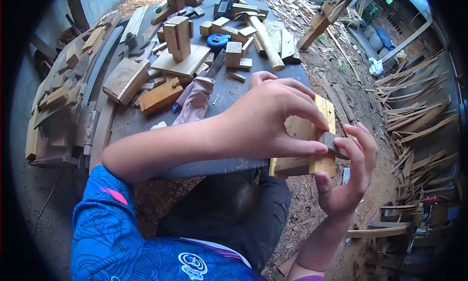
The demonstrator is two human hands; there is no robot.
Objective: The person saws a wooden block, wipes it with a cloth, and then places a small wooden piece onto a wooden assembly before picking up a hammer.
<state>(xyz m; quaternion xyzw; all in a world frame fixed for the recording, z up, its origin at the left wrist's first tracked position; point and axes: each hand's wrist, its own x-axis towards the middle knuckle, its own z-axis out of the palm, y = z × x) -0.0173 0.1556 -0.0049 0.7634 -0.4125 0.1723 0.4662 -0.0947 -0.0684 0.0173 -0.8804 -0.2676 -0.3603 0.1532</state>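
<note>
At the table's near right edge is a wooden piece (322,166) made of pale yellow boards with a darker wooden part between them. My left hand (268,117) reaches across from the left and pinches a small dark wooden block (328,141) between thumb and fingertips, against the end of the yellow board. My right hand (351,176) is curled round the same end from the right. Its thumb presses the board's lower end, and its index fingertip is beside the dark block. The fingers partly hide where block and board meet.
On the grey table (234,120) lie a hammer (265,42), a blue tape measure (218,41), a nail (216,99), a light cloth (196,100), an orange-brown block (160,95) and several wood offcuts. Wood strips (421,117) are piled on the ground at right.
</note>
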